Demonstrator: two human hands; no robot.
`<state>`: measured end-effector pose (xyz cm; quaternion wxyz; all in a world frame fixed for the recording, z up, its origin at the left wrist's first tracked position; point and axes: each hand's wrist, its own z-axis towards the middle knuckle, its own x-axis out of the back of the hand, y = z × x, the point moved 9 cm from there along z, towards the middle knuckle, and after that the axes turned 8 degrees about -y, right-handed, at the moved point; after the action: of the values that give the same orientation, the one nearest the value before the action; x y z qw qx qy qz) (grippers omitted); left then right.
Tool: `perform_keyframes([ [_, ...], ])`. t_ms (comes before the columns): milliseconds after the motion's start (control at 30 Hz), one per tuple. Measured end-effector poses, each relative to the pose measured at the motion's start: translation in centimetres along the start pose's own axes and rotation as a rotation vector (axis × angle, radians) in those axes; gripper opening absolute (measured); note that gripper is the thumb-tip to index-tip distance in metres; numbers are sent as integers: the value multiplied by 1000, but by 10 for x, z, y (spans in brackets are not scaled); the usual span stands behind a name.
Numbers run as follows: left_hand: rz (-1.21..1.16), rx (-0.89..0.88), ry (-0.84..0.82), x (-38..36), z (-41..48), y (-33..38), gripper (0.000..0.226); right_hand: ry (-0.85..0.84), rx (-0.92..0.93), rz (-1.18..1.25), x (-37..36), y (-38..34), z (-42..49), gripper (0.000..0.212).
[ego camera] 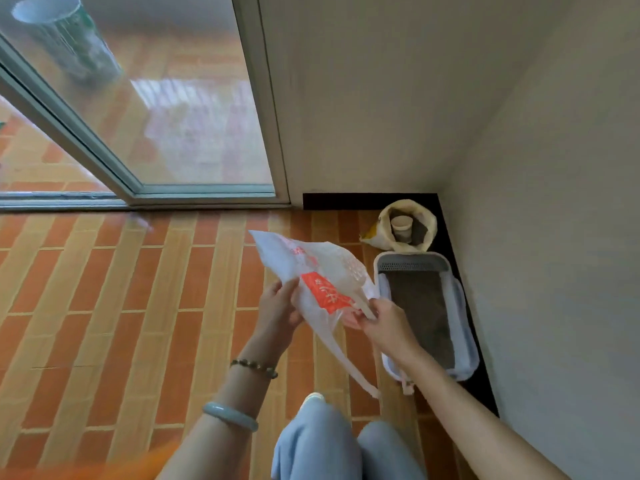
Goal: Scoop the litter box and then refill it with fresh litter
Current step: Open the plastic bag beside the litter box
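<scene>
A white plastic bag (311,271) with a red printed panel hangs in front of me, held by both hands. My left hand (278,306) pinches its left edge. My right hand (384,322) grips the bag's right side together with a pale scoop handle that shows through the plastic. The litter box (464,313), light blue-grey with a perforated grey step at its far end, lies on the floor by the right wall and holds dark grey litter. Beyond it stands an open yellow litter sack (424,216) with a white cup (401,226) inside.
Orange and tan brick-pattern tiles (138,306) cover the floor. A glass sliding door (156,116) fills the upper left. White walls meet in the corner behind the sack, edged with a dark baseboard (363,200). My knees in light blue trousers (311,445) are at the bottom.
</scene>
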<state>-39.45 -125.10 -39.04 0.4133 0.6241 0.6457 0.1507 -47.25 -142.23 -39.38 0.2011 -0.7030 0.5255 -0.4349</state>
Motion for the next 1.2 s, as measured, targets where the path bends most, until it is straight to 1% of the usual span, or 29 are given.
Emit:
perform_keyframes([
  [67, 0, -16, -21, 11, 37, -25, 37, -12, 59, -3, -10, 22, 37, 12],
  [167, -59, -46, -23, 30, 86, -63, 43, -68, 125, 77, -31, 54, 78, 24],
  [233, -103, -77, -6, 46, 113, -85, 47, -83, 171, 191, -44, 71, 93, 18],
  [300, -84, -116, -19, 56, 135, -105, 45, -66, 224, 198, -55, 84, 107, 11],
  [367, -1, -115, -83, 56, 150, -129, 38, -69, 266, 208, -69, 96, 119, 9],
  [433, 55, -116, -192, 50, 158, -152, 39, -89, 280, 224, -83, 104, 128, 7],
  [467, 86, -136, -248, 47, 159, -159, 42, -100, 295, 228, -87, 105, 131, 11],
  [500, 114, -166, -296, 45, 160, -163, 50, -115, 308, 227, -92, 107, 135, 14],
  [567, 174, -225, -362, 43, 160, -164, 71, -148, 314, 259, -99, 108, 137, 19],
  [600, 207, -254, -387, 42, 160, -164, 76, -171, 305, 286, -102, 109, 136, 20],
  [667, 263, -271, -410, 43, 158, -167, 76, -173, 318, 309, -104, 110, 137, 19],
  [733, 305, -286, -395, 46, 155, -169, 70, -169, 321, 312, -102, 115, 136, 19],
  [800, 377, -319, -356, 48, 153, -170, 54, -191, 285, 306, -104, 126, 137, 24],
  [833, 410, -323, -331, 50, 155, -171, 44, -189, 266, 299, -104, 131, 138, 23],
  [867, 440, -323, -304, 51, 155, -172, 37, -168, 246, 294, -103, 139, 140, 20],
  [933, 474, -327, -254, 55, 158, -173, 33, -94, 212, 302, -96, 153, 144, 17],
  [967, 438, -321, -226, 59, 162, -174, 31, -49, 194, 320, -89, 162, 146, 17],
  [1033, 302, -321, -132, 75, 168, -171, 15, 35, 128, 332, -73, 181, 150, 18],
  [1067, 271, -321, -69, 86, 171, -169, 8, 72, 92, 330, -63, 192, 152, 16],
  [1133, 256, -264, 37, 105, 176, -170, 6, 157, 55, 312, -43, 210, 157, 12],
  [1200, 217, -159, 82, 120, 184, -178, 8, 232, 20, 303, -25, 226, 161, 9],
])
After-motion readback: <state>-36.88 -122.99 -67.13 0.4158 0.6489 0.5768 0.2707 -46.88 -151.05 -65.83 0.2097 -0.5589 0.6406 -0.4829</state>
